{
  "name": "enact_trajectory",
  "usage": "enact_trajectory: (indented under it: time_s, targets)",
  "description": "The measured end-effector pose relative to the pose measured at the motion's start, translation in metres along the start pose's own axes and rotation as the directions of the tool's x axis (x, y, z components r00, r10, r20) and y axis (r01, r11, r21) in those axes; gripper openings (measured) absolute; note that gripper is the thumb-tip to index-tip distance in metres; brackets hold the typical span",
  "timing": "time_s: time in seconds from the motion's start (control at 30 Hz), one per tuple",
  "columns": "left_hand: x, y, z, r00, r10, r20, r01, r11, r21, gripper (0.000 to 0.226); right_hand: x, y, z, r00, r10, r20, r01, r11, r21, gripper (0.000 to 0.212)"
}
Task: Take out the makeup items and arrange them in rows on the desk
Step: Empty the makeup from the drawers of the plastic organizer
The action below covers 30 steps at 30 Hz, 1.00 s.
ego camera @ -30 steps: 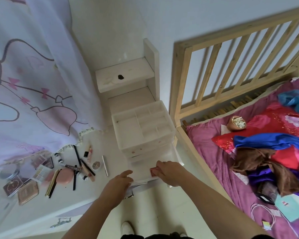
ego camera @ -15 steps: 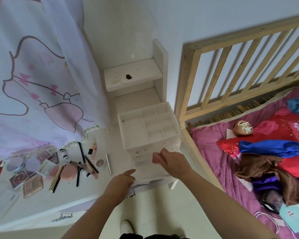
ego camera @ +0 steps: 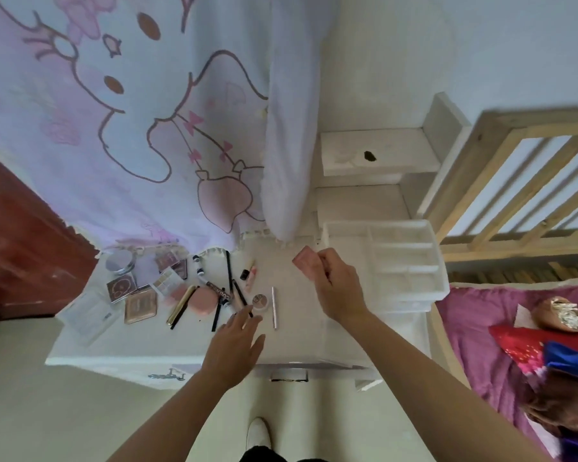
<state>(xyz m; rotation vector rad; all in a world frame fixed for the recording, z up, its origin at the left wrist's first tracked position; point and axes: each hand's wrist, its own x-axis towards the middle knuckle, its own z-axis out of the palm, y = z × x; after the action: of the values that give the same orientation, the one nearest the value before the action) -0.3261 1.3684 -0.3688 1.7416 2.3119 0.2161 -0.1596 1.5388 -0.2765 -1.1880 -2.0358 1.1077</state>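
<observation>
Right hand (ego camera: 339,288) pinches pink case (ego camera: 306,263) above white desk (ego camera: 297,331); curtain (ego camera: 131,128) behind.

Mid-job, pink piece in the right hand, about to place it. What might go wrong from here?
1. The left hand reaches with straight fingers right at the thin black pencils and small round beige compact. A careless sweep might scatter them or roll the slim white stick across the white desk.
2. The right hand only pinches the small pink rectangular block at one end, so it may slip.
</observation>
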Motion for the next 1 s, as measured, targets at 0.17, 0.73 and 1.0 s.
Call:
enact_trajectory:
  time_s: [0.17, 0.73, 1.0]
  targets:
    - [-0.035, -0.079, -0.02, 0.896, -0.416, 0.157, 0.414, 0.909, 0.049, 0.062, 0.02, -0.03, 0.088, 0.879, 0.295, 0.374, -0.316, 0.949, -0.006, 0.048]
    - [-0.068, -0.261, 0.005, 0.746, -0.471, 0.471, 0.513, 0.857, 0.045, 0.074, 0.096, -0.08, 0.35, 0.669, 0.474, 0.572, -0.401, 0.879, -0.259, 0.04]
    - [-0.074, -0.282, 0.015, 0.783, -0.411, 0.466, 0.477, 0.878, -0.027, 0.086, 0.117, -0.128, 0.448, 0.644, 0.397, 0.654, -0.342, 0.914, -0.218, 0.04]
